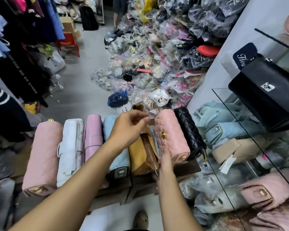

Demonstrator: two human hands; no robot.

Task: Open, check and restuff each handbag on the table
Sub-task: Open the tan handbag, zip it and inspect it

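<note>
**Head view.** Seven handbags stood side by side in one row on the desk (188,166), across the middle of the frame. From left to right:

- a pale pink quilted bag (42,157)
- a white bag (72,147)
- a glossy lilac bag (93,135)
- a light blue bag (119,161)
- a tan bag (138,161)
- a second pink quilted bag (172,134) with a gold clasp
- a black quilted bag (188,127)

Only the tan bag, at the centre of the frame, was unzipped. Its zip lay parted over a brown lining, and what was inside could not be made out.

Two bare hands were in view. The left hand (128,127), at the centre, pinched a crumpled piece of translucent wrapping (151,115) between thumb and fingertips, above the far end of the tan bag. The wrapping trailed down between the tan bag and the second pink bag. The right hand (164,160), lower centre, lay at the near end of the tan bag's zip, against the second pink bag. Its fingers were hidden, so its grip could not be told.

At the right of the frame, glass shelves (240,114) carried one black handbag (265,90), fluffy light blue bags (223,120), one beige bag (232,150) and one fluffy pink bag (264,194).

A heap of plastic-wrapped goods (157,55) covered the floor at upper centre and upper right. Hanging clothes (23,22) filled the upper left, beside one red stool (68,42).
</note>
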